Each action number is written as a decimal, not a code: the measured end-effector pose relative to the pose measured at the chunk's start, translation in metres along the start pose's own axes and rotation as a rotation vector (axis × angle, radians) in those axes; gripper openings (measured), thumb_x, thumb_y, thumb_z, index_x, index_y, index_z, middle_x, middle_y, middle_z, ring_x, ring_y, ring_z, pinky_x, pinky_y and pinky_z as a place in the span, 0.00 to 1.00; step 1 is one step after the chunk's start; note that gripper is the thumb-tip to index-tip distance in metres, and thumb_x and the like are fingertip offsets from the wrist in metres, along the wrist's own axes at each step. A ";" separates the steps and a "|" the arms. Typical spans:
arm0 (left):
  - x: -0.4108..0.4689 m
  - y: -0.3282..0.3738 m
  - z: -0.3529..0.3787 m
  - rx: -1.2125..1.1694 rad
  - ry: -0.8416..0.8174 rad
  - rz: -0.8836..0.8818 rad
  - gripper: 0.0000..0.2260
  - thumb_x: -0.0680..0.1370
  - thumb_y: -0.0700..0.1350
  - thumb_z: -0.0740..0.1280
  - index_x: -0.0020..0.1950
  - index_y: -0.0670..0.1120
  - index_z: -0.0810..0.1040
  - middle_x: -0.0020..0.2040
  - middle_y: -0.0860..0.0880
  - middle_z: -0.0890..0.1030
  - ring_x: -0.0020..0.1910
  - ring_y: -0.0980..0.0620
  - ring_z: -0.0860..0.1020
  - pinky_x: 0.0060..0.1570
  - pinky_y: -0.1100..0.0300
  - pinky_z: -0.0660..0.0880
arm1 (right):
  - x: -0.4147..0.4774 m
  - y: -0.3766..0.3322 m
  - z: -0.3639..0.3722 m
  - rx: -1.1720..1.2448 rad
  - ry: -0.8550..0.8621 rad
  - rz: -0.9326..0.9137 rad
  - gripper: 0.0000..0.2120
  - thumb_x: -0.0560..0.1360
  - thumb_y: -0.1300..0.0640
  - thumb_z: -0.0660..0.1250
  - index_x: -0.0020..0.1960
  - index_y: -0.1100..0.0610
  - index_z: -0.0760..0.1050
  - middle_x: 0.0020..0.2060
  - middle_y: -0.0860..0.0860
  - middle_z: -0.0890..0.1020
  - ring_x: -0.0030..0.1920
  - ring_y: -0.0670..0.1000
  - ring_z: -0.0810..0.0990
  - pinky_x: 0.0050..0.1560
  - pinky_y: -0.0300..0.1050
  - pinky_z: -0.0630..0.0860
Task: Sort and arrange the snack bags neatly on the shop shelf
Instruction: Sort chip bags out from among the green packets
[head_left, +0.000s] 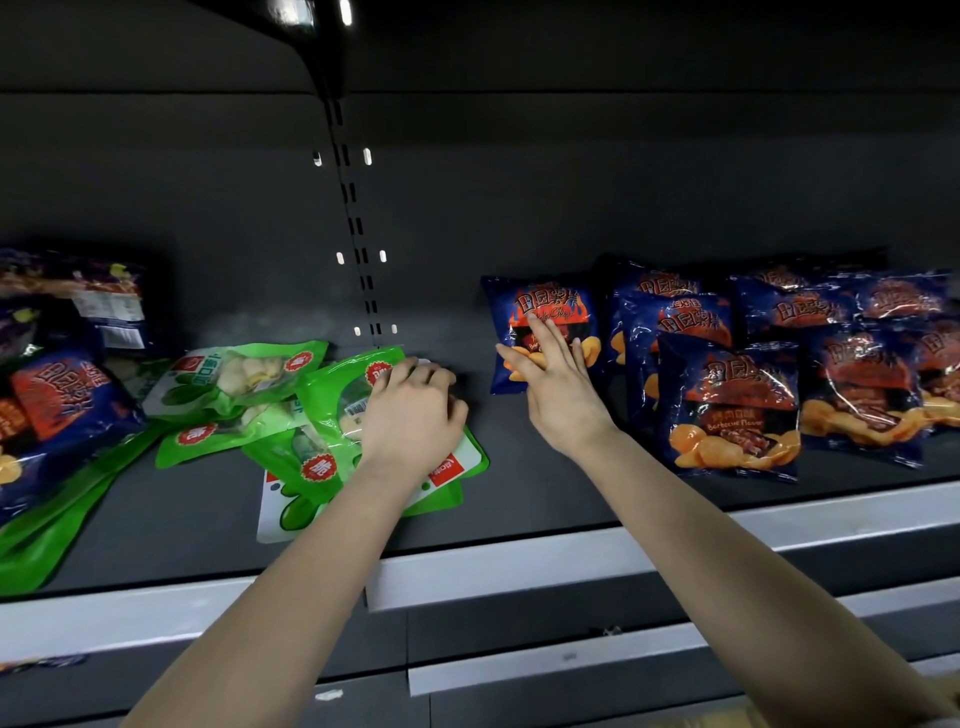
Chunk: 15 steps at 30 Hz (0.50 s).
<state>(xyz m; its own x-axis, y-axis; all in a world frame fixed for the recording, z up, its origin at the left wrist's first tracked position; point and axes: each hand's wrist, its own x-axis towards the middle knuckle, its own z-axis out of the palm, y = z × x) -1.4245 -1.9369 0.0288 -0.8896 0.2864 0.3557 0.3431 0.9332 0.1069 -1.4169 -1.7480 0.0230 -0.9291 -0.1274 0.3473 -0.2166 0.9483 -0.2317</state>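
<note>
My left grip (415, 410) clenches a green bag (358, 395) at seven o'clock; my right grip (553, 371), released, presses flat against an upright blue chip bag (540, 317) on the shelf (519, 499).

Slotted dark metal upright (358, 228) on the grey back panel (571, 197); white price-strip rail (519, 564) along the front edge; glossy overhead light reflections (311, 13).

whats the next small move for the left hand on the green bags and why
Probably close the left hand on the top green bag and lift it clear. The hand rests on it, while the green bags lie overlapped at odd angles; the right hand is already steadying a blue chip bag.
</note>
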 end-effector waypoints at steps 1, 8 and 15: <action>0.000 0.000 0.000 -0.001 0.002 -0.001 0.17 0.76 0.50 0.58 0.62 0.49 0.76 0.63 0.49 0.77 0.68 0.49 0.66 0.65 0.53 0.60 | 0.000 0.000 0.000 -0.001 0.005 -0.006 0.31 0.75 0.70 0.56 0.74 0.49 0.61 0.77 0.54 0.46 0.76 0.55 0.40 0.73 0.56 0.38; 0.000 0.000 0.002 -0.012 0.001 -0.008 0.17 0.76 0.50 0.59 0.61 0.49 0.77 0.63 0.49 0.77 0.68 0.49 0.66 0.65 0.53 0.60 | -0.003 -0.006 -0.006 -0.086 0.100 -0.030 0.25 0.74 0.64 0.60 0.71 0.53 0.66 0.73 0.57 0.60 0.74 0.59 0.55 0.73 0.58 0.47; 0.000 0.000 0.002 -0.006 0.001 -0.005 0.16 0.76 0.51 0.58 0.61 0.49 0.77 0.63 0.50 0.77 0.68 0.49 0.66 0.64 0.54 0.60 | -0.007 -0.009 -0.009 -0.220 0.257 0.054 0.20 0.68 0.54 0.67 0.60 0.53 0.76 0.57 0.56 0.75 0.54 0.59 0.73 0.53 0.56 0.71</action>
<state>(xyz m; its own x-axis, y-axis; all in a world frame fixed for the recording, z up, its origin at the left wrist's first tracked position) -1.4249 -1.9365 0.0271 -0.8912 0.2811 0.3559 0.3400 0.9335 0.1140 -1.4054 -1.7529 0.0311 -0.8257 -0.0246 0.5636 -0.0735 0.9952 -0.0643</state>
